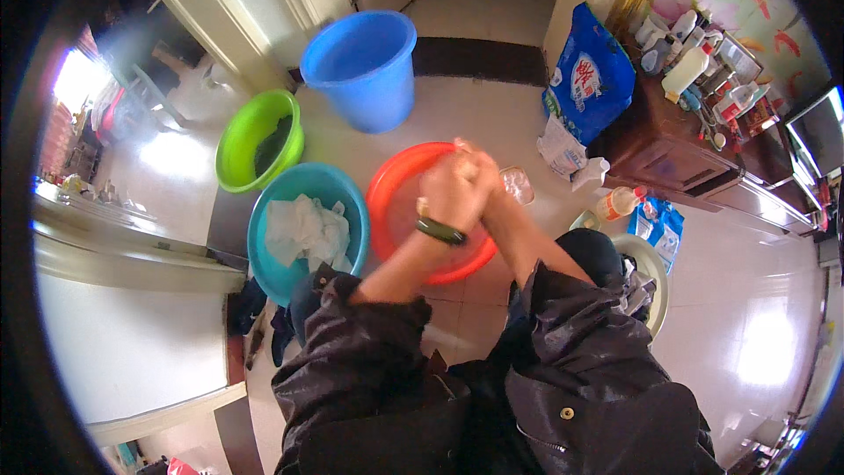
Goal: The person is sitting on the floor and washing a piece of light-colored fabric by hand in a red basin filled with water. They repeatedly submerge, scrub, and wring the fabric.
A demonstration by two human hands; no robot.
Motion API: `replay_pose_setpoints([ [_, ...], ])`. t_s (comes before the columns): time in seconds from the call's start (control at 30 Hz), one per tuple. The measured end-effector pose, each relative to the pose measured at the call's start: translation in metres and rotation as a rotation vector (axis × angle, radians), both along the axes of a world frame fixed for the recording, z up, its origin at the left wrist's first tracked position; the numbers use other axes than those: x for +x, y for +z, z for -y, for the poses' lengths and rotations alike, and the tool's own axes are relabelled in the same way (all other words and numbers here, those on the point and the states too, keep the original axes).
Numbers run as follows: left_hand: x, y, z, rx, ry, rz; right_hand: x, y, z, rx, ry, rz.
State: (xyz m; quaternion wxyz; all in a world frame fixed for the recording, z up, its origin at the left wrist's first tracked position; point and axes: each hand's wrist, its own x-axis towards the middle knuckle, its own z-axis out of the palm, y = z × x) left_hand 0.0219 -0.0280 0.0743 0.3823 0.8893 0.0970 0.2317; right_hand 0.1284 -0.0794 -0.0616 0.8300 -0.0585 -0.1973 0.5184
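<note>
My left hand and my right hand are pressed together above a red-orange plastic basin. Both are blurred, and whether anything lies between them cannot be made out. A dark green bangle circles my left wrist. Behind my forearms, part of the basin's inside is hidden. To its left stands a teal basin with a crumpled white cloth or plastic bag in it. A clear dish lies on the floor just right of the red-orange basin.
A blue bucket and a lime-green basin stand farther off. At right are a large blue detergent bag, an orange-labelled bottle and a pale basin of clothes beside my knee. A wooden cabinet bears several bottles.
</note>
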Motion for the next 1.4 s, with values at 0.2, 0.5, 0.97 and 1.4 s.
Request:
replay_pose_setpoints([
  [0.2, 0.012, -0.025, -0.09, -0.264, 0.277, -0.168, -0.071, 0.097, -0.052, -0.837, -0.313, -0.251],
  [0.5, 0.006, -0.03, -0.058, -0.216, 0.269, -0.147, -0.072, 0.099, -0.041, -0.706, -0.305, -0.228],
  [0.97, 0.001, -0.031, -0.062, -0.078, 0.299, -0.199, -0.061, 0.069, -0.042, -0.975, -0.332, -0.082],
  [1.4, -0.002, -0.014, 0.01, 0.069, -0.009, 0.058, -0.013, 0.011, 0.002, -0.545, -0.409, -0.082],
])
